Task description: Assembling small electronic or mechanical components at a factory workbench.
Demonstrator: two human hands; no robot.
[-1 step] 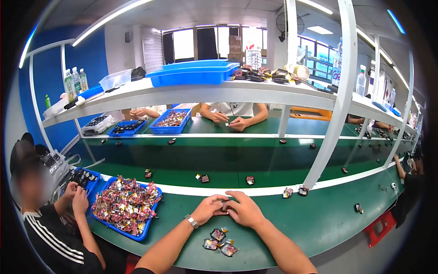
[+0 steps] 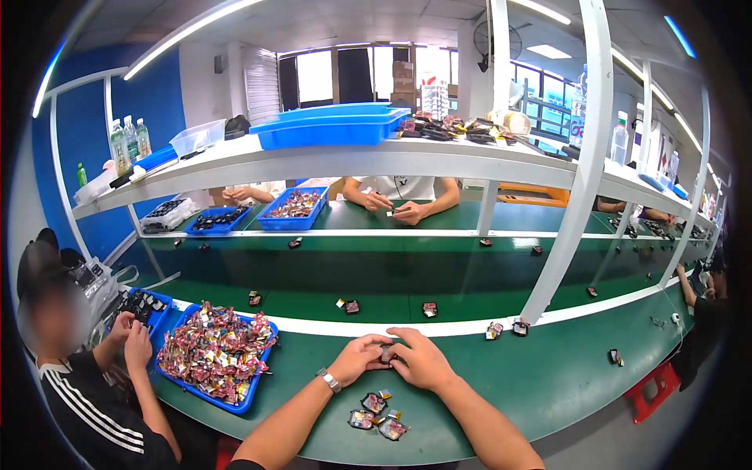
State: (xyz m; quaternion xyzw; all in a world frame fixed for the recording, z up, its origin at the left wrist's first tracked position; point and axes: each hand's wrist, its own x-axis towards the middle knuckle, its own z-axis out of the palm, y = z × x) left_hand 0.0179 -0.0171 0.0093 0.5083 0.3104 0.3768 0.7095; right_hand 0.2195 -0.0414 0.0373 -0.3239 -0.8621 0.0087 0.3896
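Observation:
Over the green bench my left hand (image 2: 356, 362) and my right hand (image 2: 421, 360) meet, fingers closed around one small electronic module (image 2: 386, 355). Only a greyish bit of it shows between the fingertips; the rest is hidden. Just below, nearer to me, lies a small cluster of electronic modules (image 2: 376, 403) with dark frames, reddish boards and silver-and-yellow pieces. Left of my left wrist stands a blue tray (image 2: 249, 398) heaped with reddish circuit assemblies (image 2: 213, 352).
A white rail (image 2: 462, 328) and slanted post (image 2: 568, 180) border a dark green belt (image 2: 376, 270) with scattered modules. Overhead runs a shelf (image 2: 329, 163) holding blue trays (image 2: 329, 129). A co-worker (image 2: 86, 399) sits at left, another's hands (image 2: 395, 207) work opposite. A red stool (image 2: 654, 392) stands right.

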